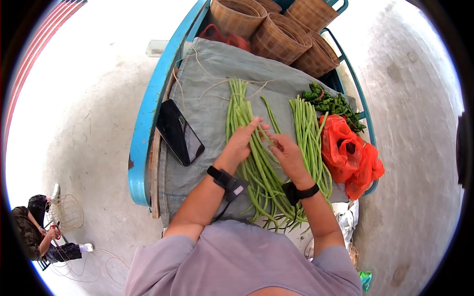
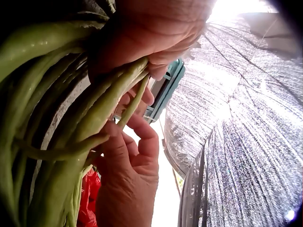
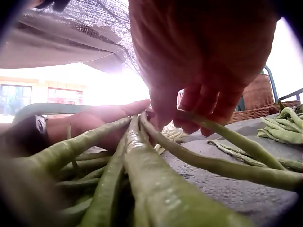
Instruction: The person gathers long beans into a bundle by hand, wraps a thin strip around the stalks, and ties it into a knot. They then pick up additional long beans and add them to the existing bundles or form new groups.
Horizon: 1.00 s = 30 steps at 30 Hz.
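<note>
My left hand (image 1: 241,140) grips several green long beans (image 1: 259,163) near their upper ends, in front of a bundle of long beans (image 1: 236,101) on the grey cloth. Close beside it, my right hand (image 1: 289,155) pinches a bean between thumb and fingers. In the left wrist view the right hand (image 2: 128,175) has bean ends at its fingertips, while the left hand (image 2: 156,33) covers part of the held beans. The right wrist view has the right hand (image 3: 203,61) over fanned-out beans (image 3: 156,175). One loose bean (image 1: 270,113) lies between the bundles.
Another long bean pile (image 1: 306,130) lies to the right, beside green peppers (image 1: 335,106) and red plastic bags (image 1: 345,158). A black phone (image 1: 177,133) rests at left. Wicker baskets (image 1: 281,39) stand at the back; a blue rail (image 1: 148,128) edges the cart. A person (image 1: 39,232) sits lower left.
</note>
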### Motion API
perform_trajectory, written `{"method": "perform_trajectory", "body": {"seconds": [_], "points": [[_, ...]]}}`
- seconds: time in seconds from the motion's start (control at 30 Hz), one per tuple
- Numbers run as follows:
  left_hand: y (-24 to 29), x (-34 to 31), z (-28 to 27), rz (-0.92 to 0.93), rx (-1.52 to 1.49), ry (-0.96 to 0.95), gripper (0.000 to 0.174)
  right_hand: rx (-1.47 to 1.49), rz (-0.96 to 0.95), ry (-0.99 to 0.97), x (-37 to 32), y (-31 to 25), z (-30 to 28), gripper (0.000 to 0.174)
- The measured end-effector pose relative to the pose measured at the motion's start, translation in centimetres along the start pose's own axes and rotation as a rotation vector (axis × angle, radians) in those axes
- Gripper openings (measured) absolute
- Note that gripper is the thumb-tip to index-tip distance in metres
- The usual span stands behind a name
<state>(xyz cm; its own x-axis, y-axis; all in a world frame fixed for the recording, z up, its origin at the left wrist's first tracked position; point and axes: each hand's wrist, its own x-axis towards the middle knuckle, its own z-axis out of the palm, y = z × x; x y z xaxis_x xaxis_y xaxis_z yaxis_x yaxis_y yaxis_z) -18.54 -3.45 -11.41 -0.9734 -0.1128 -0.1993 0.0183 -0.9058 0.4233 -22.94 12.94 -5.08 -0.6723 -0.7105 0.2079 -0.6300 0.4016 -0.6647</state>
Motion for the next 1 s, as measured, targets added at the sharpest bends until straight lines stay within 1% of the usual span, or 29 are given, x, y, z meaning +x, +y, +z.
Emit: {"method": "perform_trajectory", "body": {"seconds": [0.1,0.2,0.3,0.4,0.5,0.6,0.7,0.8,0.9,1.0], "points": [[0.2,-0.6,0.9,-0.040,-0.127,0.054,0.025,0.024,0.007,-0.068,-0.5,0.1,0.1,0.029],[0.0,-0.2,0.4,-0.056,-0.132,0.076,0.018,0.065,-0.076,-0.101,0.1,1.7,-0.5,0.028],[0.0,0.1,0.0,-0.052,-0.132,-0.001,0.015,-0.177,0.253,-0.047,1.7,1.1,-1.9,0.027],[0.2,-0.2,0.6,-0.039,-0.103,0.015,0.015,-0.565,0.338,-0.045,2.5,6.0,-1.2,0.031],[0.2,-0.3,0.6,-0.047,-0.098,0.051,0.014,-0.534,0.410,-0.120,3.2,8.4,-0.3,0.034],[0.3,-0.5,0.7,-0.052,-0.075,0.103,0.014,-0.417,0.542,-0.097,3.6,8.8,-0.3,0.033],[0.2,-0.4,0.5,-0.042,-0.039,0.103,0.018,0.214,0.623,0.100,3.1,8.0,-1.0,0.024],[-0.1,-0.1,0.2,-0.026,-0.008,0.087,0.023,0.499,0.551,0.157,2.0,4.0,-2.1,0.019],[-0.1,-0.1,0.4,-0.029,0.025,0.116,0.027,0.531,0.414,0.138,0.2,0.6,-2.0,0.016],[-0.3,0.3,-0.1,-0.015,-0.031,0.051,0.031,0.335,0.375,-0.013,-1.6,0.0,-1.0,0.016]]}}
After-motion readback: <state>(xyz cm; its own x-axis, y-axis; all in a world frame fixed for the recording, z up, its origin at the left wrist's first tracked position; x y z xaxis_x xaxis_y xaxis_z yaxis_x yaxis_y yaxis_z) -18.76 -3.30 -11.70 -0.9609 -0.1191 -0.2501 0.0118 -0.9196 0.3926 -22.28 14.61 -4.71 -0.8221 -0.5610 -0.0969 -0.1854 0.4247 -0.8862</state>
